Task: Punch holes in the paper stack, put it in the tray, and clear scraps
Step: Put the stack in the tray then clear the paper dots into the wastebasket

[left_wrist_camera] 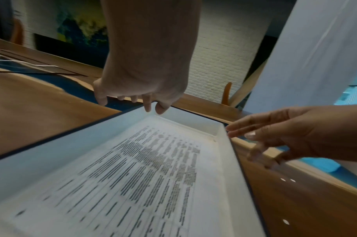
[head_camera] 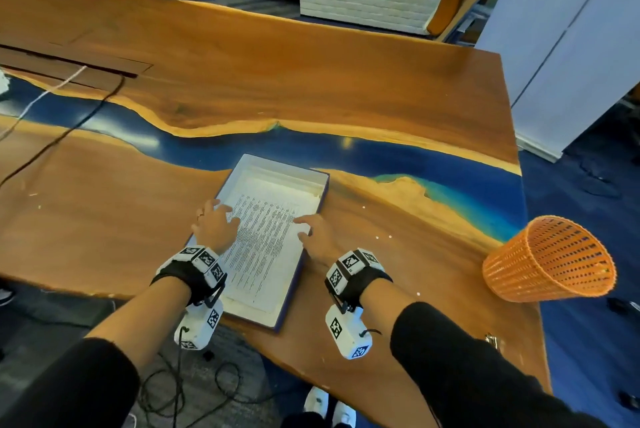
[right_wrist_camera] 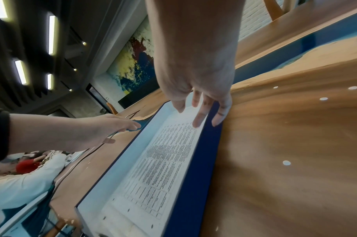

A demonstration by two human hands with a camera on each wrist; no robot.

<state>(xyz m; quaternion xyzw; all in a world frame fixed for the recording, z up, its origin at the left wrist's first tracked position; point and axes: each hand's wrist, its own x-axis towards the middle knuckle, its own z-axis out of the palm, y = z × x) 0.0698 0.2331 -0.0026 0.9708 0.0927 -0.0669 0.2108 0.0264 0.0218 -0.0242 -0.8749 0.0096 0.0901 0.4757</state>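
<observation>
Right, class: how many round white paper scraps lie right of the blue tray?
4 round white paper scraps: one by the blue tray's far half, two right of the right hand, one nearer the person. Others may be hidden.

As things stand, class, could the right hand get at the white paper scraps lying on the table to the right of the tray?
Probably yes. The right hand is open at the tray's right edge, holding nothing, and only bare table lies between it and the scraps.

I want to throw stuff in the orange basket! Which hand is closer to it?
The right hand. It sits at the tray's right edge, on the side facing the orange basket. The left hand is at the tray's left edge, farther from the basket.
</observation>
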